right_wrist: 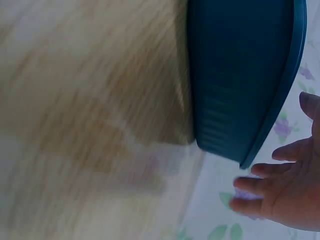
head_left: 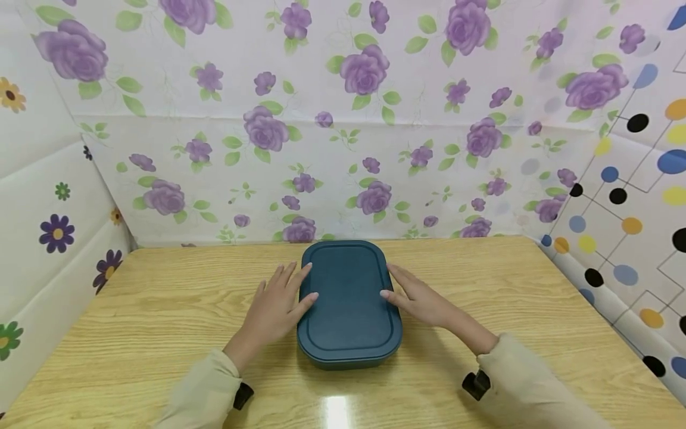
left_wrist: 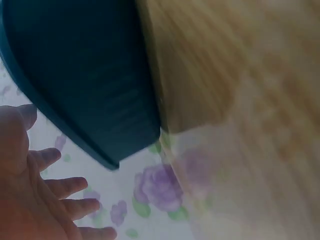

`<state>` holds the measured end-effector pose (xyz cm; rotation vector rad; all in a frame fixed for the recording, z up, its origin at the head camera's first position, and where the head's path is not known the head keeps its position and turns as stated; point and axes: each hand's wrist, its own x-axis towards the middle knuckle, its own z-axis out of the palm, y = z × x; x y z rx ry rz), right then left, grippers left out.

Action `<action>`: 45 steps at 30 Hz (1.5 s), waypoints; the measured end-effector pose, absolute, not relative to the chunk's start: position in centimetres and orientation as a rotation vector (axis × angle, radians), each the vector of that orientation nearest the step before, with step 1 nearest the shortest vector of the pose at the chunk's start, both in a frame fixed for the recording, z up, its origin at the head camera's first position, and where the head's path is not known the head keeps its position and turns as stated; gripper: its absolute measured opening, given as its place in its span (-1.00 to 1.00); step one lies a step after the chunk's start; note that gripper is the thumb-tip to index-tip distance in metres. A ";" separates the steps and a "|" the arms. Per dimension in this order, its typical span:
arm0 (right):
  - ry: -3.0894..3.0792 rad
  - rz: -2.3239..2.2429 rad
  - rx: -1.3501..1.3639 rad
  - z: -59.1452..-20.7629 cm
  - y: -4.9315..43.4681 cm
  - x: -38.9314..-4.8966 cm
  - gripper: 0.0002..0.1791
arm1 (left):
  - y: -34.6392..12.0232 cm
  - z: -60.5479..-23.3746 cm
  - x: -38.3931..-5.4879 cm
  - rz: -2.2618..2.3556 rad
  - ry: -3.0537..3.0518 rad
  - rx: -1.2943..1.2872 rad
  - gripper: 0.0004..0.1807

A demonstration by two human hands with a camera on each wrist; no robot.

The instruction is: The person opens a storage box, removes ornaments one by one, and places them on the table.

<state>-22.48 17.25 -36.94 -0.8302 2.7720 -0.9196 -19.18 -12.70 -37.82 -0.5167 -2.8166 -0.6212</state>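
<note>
A dark teal rectangular lidded box stands on the wooden table with its lid on. At its left side is my left hand, fingers spread and fairly straight, the thumb and index tips at the lid's left edge. My right hand lies along the opposite side, its thumb tip over the right rim. Both wrist views show the box's ribbed side wall and the palms, the left hand and right hand with fingers extended. Whether the fingertips touch the box I cannot tell.
The light wood table extends to both sides of the box. Behind it hangs a white sheet with purple flowers. Patterned panels stand at the left and right. Dark devices show at both wrists.
</note>
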 end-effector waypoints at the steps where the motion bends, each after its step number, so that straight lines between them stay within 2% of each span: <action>1: 2.724 -0.974 -0.814 -37.0 17.1 -22.5 -0.18 | -12.5 -37.9 -19.1 -0.651 -2.811 -0.530 -0.32; 5: 2.563 -1.162 -0.739 -37.3 16.8 -22.5 -0.13 | -11.9 -38.0 -19.0 -0.829 -2.824 -0.543 -0.28; 11: 2.404 -1.348 -0.637 -37.8 16.7 -22.5 -0.08 | -11.6 -38.1 -19.1 -1.156 -2.852 -0.416 -0.22; 17: 2.395 -1.371 -0.622 -37.8 16.8 -22.3 -0.12 | -11.6 -38.5 -19.3 -1.563 -2.740 -0.318 -0.26; 31: 2.442 -1.391 -0.648 -37.8 16.3 -21.8 -0.23 | -11.4 -39.0 -18.9 -1.476 -2.658 -0.439 -0.33; 45: 2.697 -1.329 -0.696 -35.9 15.9 -21.2 -0.24 | -11.4 -37.9 -18.6 -1.386 -2.616 -0.257 -0.36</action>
